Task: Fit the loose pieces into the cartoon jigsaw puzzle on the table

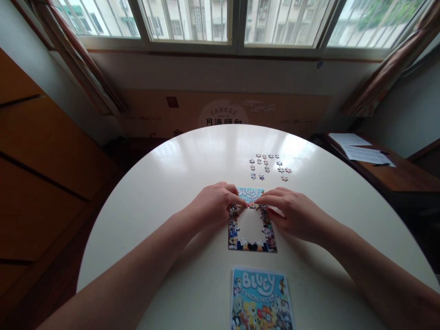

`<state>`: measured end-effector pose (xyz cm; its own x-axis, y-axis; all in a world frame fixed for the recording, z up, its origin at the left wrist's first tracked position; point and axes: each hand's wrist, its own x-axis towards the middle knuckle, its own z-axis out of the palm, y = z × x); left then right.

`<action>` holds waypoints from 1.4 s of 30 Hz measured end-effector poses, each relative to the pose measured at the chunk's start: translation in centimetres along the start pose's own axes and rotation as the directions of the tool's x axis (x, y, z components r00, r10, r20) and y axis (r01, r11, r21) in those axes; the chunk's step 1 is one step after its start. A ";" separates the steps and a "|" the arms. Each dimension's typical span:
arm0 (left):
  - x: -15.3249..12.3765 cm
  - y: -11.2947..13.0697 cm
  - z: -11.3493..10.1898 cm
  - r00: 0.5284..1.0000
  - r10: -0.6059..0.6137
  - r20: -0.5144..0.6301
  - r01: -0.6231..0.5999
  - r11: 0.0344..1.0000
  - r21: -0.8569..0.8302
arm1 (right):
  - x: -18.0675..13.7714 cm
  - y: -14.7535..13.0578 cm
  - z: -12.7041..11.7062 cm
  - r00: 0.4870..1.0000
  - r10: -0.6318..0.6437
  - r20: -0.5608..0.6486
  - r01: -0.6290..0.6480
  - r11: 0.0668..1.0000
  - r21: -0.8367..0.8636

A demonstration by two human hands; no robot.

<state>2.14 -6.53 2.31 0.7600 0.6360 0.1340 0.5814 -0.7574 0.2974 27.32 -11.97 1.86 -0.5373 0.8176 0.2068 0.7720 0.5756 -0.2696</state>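
With twelve o'clock taken as straight away from the person, a picture card [261, 302] is seen nearest, lying flat at six o'clock from the puzzle [233, 233] and well apart from it. On the card, "Bluey Fanzine Project" is printed above a crowd of cartoon animals. The puzzle is laid on a round white table [137, 220]; its joined pieces are arranged as a frame around a pale middle, and the same title is partly shown at its twelve o'clock end.

The left hand [216, 201] is held between nine and ten o'clock of the puzzle, its forefinger stretched to the inner edge of the top strip; its thumb is mostly hidden, so whether anything is pinched cannot be told. The right hand [295, 211] is placed at three o'clock, its fingertips brought to the top strip and its thumb kept apart from them beside the right edge.

Farther off, between twelve and one o'clock, loose pieces [267, 169] are scattered. Papers [367, 155] are laid on a side table [398, 178] at two o'clock, and wooden panelling [41, 160] is seen between nine and ten. At twelve, a printed board [292, 105] is topped by windows [185, 20].
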 end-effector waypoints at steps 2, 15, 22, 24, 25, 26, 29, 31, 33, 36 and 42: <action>0.0 0.0 0.0 1.000 -0.004 -0.001 0.004 1.000 0.001 | 0.0 -0.3 0.0 0.999 -0.032 0.010 0.032 0.999 -0.029; 0.2 0.9 -0.5 0.999 -0.032 0.035 0.031 0.999 0.034 | 0.3 -0.4 0.1 0.999 0.042 0.032 -0.043 0.999 0.032; 0.1 0.6 -0.3 1.000 0.000 0.015 0.000 0.999 0.049 | 0.1 0.5 -0.1 0.998 0.070 -0.003 -0.069 0.991 0.111; 0.1 0.6 -0.2 1.000 0.004 0.010 -0.005 0.998 0.057 | 0.1 0.4 -0.1 0.999 0.044 0.011 -0.045 0.994 0.096; 0.1 0.7 -0.2 1.000 0.005 0.012 -0.006 0.998 0.063 | 0.2 0.4 -0.2 0.999 0.033 0.019 -0.035 0.995 0.091; 0.1 0.7 -0.2 1.000 0.007 0.015 -0.008 0.998 0.067 | 0.2 0.4 -0.2 0.999 0.021 0.026 -0.023 0.996 0.086; 0.3 0.9 -0.3 1.000 0.012 0.011 -0.013 0.997 0.077 | 0.2 0.3 -0.3 0.999 -0.017 0.033 0.015 0.999 0.052; 0.5 1.0 -0.2 1.000 0.022 -0.002 -0.022 0.997 0.078 | 0.1 0.3 -0.2 0.999 -0.024 0.023 0.024 1.000 0.010; 0.7 1.1 0.0 0.999 0.032 -0.008 -0.032 0.997 0.064 | 0.1 0.2 -0.2 1.000 -0.013 0.016 0.014 1.000 -0.022; 0.8 1.2 0.1 1.000 0.026 -0.010 -0.026 0.999 0.042 | 0.1 0.1 -0.1 1.000 0.005 0.022 -0.004 0.999 -0.046; 0.8 1.3 0.2 0.999 0.021 -0.031 -0.019 0.999 0.049 | 0.1 0.0 0.0 1.000 0.001 0.008 0.000 0.997 -0.083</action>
<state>3.56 -7.03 2.66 0.7626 0.6244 0.1690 0.5803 -0.7758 0.2477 27.27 -11.94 1.92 -0.5391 0.8183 0.1991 0.7979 0.5720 -0.1904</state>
